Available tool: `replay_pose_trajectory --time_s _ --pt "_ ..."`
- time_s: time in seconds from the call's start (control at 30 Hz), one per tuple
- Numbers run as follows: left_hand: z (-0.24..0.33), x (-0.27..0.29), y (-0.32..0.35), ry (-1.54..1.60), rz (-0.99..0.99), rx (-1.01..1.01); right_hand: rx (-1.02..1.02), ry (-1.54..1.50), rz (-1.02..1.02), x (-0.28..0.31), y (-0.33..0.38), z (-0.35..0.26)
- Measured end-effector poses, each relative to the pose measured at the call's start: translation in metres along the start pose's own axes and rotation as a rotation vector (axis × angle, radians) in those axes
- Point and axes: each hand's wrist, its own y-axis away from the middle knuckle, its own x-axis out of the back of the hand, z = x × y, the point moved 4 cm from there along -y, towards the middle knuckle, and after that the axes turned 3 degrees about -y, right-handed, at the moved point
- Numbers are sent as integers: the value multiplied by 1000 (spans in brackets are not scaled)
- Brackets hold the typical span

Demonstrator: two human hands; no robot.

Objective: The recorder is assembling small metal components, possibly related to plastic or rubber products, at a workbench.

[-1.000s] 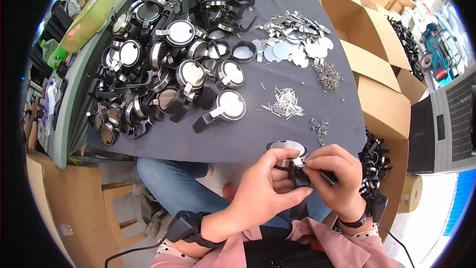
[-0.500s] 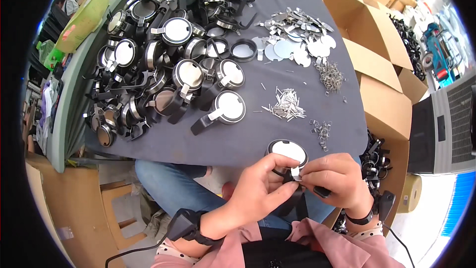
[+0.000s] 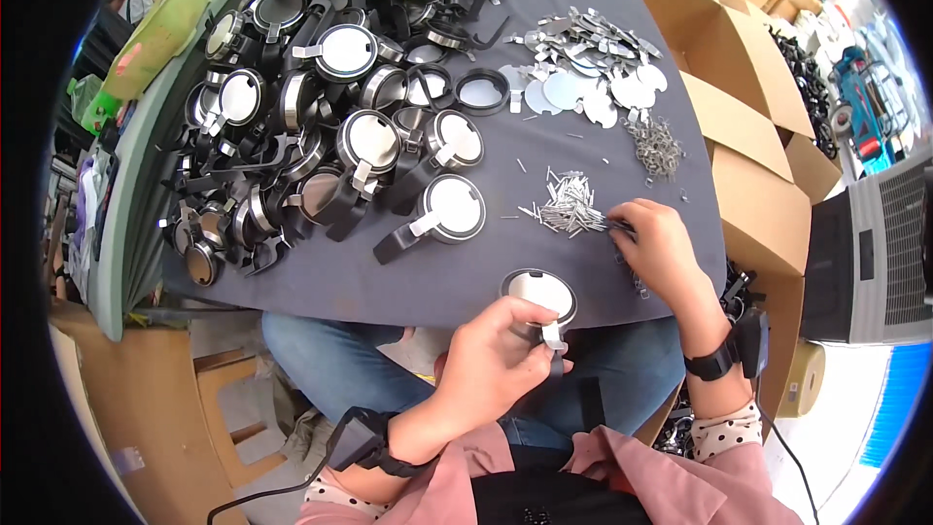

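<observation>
My left hand [image 3: 498, 348] is closed around the black handle of a round lid [image 3: 537, 294], whose silver disc faces up at the table's near edge. The thumb and fingers grip where a metal tab meets the handle. My right hand [image 3: 657, 245] reaches over the table with its fingers drawn together at the edge of a pile of thin metal pins [image 3: 568, 204]. A small black piece [image 3: 620, 226] shows at its fingertips; its kind cannot be made out. Small wire clips [image 3: 638, 284] lie partly hidden beneath this hand.
Many black-and-silver lids with handles [image 3: 369, 141] heap across the table's left side. Flat silver discs [image 3: 583, 87] and a pile of wire springs or clips [image 3: 657, 148] lie at the far right. Open cardboard boxes [image 3: 743, 175] line the right edge. A grey machine [image 3: 875, 243] stands beyond.
My right hand has left the lid's tab and moved forward to the pins, the black piece still with it. My left hand has shifted slightly left with the lid.
</observation>
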Motion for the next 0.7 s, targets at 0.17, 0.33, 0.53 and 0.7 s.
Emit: replay_pose_trajectory --time_s 0.17,0.33,0.53,0.7 --pt "4 1 1 64 38 -40 58 189 -67 -12 -11 1" --pt "6 -2 1 193 49 1 109 239 -89 -12 -12 1" --pt "6 -11 7 244 2 45 48 246 -163 -20 -27 0" --pt "11 -8 15 269 23 44 82 151 -54 -15 -17 4"
